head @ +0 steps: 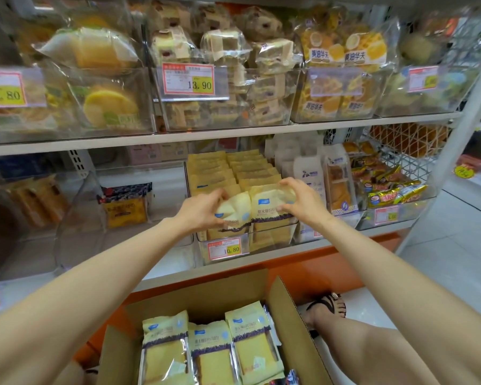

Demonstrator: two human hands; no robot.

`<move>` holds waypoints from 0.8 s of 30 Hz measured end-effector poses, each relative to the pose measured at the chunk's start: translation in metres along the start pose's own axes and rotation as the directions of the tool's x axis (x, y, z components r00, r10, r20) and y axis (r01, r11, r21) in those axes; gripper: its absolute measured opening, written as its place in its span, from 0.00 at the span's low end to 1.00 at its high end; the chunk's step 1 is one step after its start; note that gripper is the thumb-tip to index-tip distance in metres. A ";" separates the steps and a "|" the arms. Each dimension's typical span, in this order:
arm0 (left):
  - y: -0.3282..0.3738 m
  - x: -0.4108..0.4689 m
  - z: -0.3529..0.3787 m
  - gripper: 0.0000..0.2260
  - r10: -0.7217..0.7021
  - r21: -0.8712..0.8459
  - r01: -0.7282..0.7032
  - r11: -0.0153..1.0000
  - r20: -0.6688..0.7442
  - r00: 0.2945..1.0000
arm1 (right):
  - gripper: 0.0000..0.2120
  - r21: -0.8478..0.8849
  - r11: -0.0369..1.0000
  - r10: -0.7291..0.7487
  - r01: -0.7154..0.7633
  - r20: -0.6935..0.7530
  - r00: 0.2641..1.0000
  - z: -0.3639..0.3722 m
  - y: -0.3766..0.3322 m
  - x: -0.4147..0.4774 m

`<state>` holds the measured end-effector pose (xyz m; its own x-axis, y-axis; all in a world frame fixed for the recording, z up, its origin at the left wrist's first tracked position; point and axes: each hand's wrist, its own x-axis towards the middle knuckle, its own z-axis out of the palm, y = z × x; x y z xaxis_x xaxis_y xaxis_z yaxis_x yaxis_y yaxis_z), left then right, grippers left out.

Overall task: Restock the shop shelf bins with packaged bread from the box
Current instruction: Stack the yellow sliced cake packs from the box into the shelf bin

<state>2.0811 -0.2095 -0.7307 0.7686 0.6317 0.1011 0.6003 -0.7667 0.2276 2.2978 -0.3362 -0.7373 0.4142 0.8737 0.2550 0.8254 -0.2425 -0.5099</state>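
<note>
A clear bin on the lower shelf holds two rows of pale yellow bread packets. At its front, my left hand pinches the top of the left front packet, which is bent over. My right hand grips the top right edge of the right front packet, standing upright. Below, an open cardboard box holds three more of the same packets standing upright.
An empty clear bin and a blue-topped bread packet stand to the left. Milk-white packets and snack bars fill bins to the right. The upper shelf carries full bins. My sandalled foot stands right of the box.
</note>
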 end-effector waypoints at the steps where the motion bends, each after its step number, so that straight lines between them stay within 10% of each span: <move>1: 0.001 0.002 -0.001 0.28 0.007 0.006 -0.007 1.000 -0.004 1.000 | 0.28 0.028 0.999 0.018 -0.019 0.040 0.999 0.000 0.001 0.001; 24: 0.006 0.013 0.018 0.25 0.012 0.135 -0.018 0.991 0.043 0.999 | 0.25 -0.135 0.991 0.034 -0.021 0.091 0.995 0.016 0.005 0.004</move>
<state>2.0992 -0.2079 -0.7449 0.7846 0.6170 0.0616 0.6110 -0.7862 0.0929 2.2971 -0.3275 -0.7521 0.4053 0.8998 0.1617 0.8606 -0.3158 -0.3996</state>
